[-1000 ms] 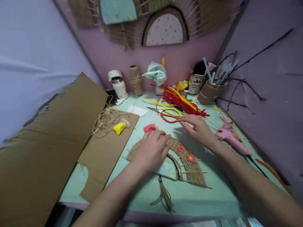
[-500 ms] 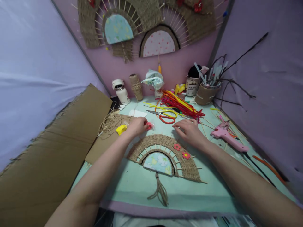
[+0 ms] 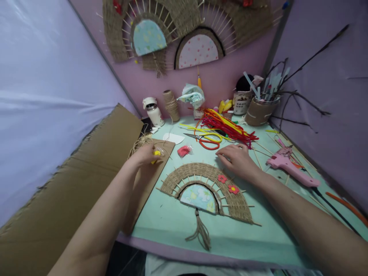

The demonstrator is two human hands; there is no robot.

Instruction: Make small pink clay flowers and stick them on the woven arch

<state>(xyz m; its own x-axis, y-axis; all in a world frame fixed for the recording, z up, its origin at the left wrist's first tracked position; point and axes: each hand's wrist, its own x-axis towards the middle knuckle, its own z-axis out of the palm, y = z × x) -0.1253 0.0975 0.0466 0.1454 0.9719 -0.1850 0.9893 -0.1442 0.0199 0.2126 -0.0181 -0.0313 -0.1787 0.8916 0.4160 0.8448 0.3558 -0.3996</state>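
Note:
My left hand [image 3: 144, 154] is at the left, its fingers closed on a small yellow lump, likely modelling clay [image 3: 156, 153], in a clear wrapper above the brown board. Some of the fingertips are hidden. A wrapped red clay lump [image 3: 184, 151] lies on the table to its right. My right hand [image 3: 235, 159] rests beyond the fan's right part, fingers loosely bent and apart, holding nothing. Between my arms lies a woven twine fan [image 3: 198, 168] with a floral half-round centre [image 3: 198, 197], a tassel [image 3: 199, 232] and two red flowers [image 3: 233, 189] on its right side.
Scissors [image 3: 208, 140] and a pile of red and yellow pipe cleaners [image 3: 230, 126] lie behind. A pink glue gun [image 3: 293, 168] is at right with its cord. A bottle [image 3: 155, 115], twine spool [image 3: 171, 107] and brush pot [image 3: 261, 111] line the back. Cardboard [image 3: 86, 172] leans left.
My left hand has let go of the red clay lump, moved left and taken hold of the yellow one. My right hand keeps nearly the same place. The view has shifted slightly.

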